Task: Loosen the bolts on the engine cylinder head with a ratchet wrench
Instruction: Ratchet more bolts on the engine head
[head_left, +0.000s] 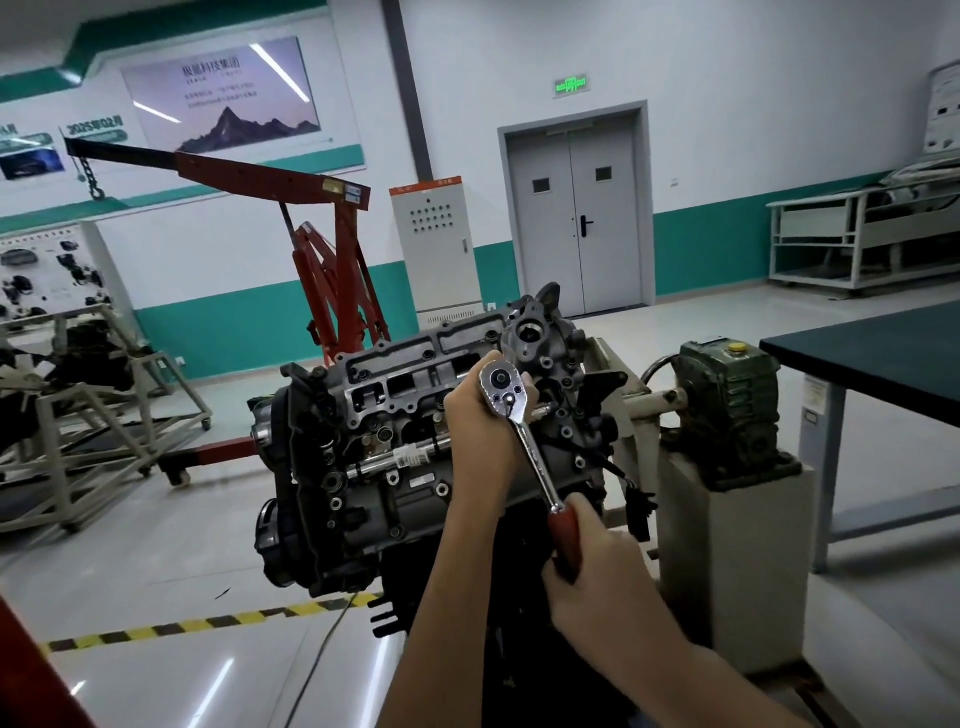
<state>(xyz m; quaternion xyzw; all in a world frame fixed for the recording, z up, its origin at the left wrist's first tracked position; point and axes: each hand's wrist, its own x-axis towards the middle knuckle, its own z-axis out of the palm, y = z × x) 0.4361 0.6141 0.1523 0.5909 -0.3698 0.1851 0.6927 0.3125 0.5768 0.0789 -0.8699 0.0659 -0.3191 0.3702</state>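
A grey engine cylinder head (395, 415) sits tilted on a stand in the middle of the view, with several bolts showing on its face. A chrome ratchet wrench (524, 431) with a dark red handle points up and left onto the head's right part. My left hand (478, 415) wraps round the wrench's round head from behind and hides what lies under it. My right hand (592, 566) grips the red handle at the lower end.
A green gearbox (727, 405) on a grey pedestal stands right of the engine. A dark-topped table (883, 353) is at the far right. A red engine hoist (332, 280) stands behind, a frame cart (93, 415) at the left, and yellow-black floor tape (208, 621) below.
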